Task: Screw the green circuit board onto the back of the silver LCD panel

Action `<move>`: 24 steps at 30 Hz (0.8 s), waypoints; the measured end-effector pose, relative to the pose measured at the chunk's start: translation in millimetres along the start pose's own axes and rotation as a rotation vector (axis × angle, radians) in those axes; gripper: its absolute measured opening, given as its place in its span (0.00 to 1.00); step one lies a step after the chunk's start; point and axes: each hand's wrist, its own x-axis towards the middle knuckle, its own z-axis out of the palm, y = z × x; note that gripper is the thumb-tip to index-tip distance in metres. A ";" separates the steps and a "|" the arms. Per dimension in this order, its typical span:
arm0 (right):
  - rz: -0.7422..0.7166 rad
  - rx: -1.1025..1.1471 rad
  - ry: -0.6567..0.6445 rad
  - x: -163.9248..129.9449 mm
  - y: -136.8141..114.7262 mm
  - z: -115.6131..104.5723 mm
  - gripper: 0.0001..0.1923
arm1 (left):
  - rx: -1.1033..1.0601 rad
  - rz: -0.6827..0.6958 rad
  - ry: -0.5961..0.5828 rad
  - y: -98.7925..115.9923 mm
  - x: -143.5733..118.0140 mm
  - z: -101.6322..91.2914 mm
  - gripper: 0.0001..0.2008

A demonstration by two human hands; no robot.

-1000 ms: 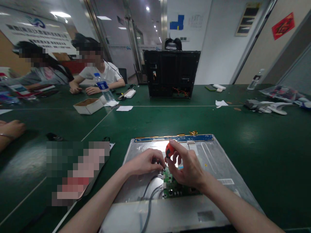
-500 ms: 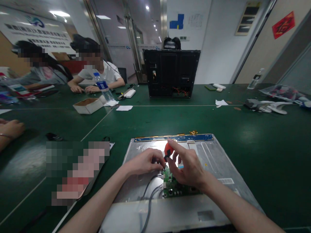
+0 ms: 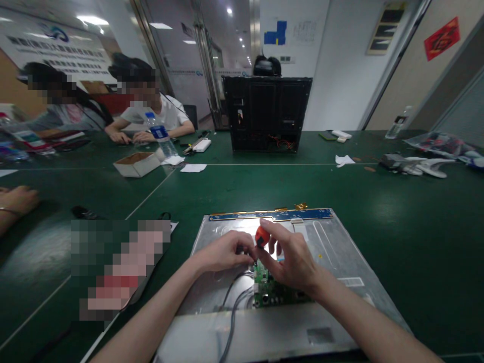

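Note:
A short screwdriver (image 3: 261,236) with a red and black handle stands nearly upright, held between the thumb and fingers of my right hand (image 3: 297,262). Its tip is at the upper left corner of a green circuit board (image 3: 266,297). My left hand (image 3: 229,250) is closed in a pinch beside that tip; what its fingertips grip is too small to make out. Beneath both hands lies a silvery display panel (image 3: 340,252), back side up, with a blue strip board (image 3: 313,215) along its far edge. Grey cables (image 3: 233,317) run from the board's left side toward me.
A black monitor housing (image 3: 268,113) stands upright across the green table (image 3: 427,242). An open carton (image 3: 138,165), a water bottle (image 3: 162,135) and paper scraps lie farther left. Two people sit at the far left; another person's hand (image 3: 20,201) rests nearer. Right: a grey-and-white tool (image 3: 414,165).
The screwdriver handle has turned and tilted slightly, with my right fingers shifting a little around it. My left hand stays almost in place at the tip.

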 end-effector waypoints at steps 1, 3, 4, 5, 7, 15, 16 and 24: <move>0.002 0.003 0.002 0.4 -0.6 -0.2 0.26 | -0.002 0.007 -0.005 0.5 0.2 -0.2 0.03; 0.004 0.009 0.006 1.2 -1.9 -0.6 0.27 | -0.005 0.020 -0.010 1.3 0.8 -0.7 0.04; 0.002 0.011 0.010 1.4 -2.5 -0.7 0.27 | -0.006 0.025 -0.011 1.5 1.0 -0.9 0.04; -0.001 0.012 0.012 1.5 -3.0 -0.7 0.28 | -0.008 0.029 -0.008 1.7 1.2 -1.0 0.04; -0.002 0.013 0.015 1.2 -3.4 -0.5 0.28 | -0.010 0.029 -0.002 1.8 1.4 -1.2 0.04; -0.007 0.014 0.010 -0.9 -1.1 0.8 0.28 | 0.000 0.013 -0.007 -3.3 2.1 -1.0 0.03; -0.010 0.016 0.005 -1.1 -0.7 0.8 0.28 | -0.004 0.012 0.002 -4.0 2.3 -0.8 0.02; -0.007 0.030 0.010 0.4 -1.8 -0.1 0.28 | 0.003 -0.019 0.003 -0.5 1.4 -0.1 0.02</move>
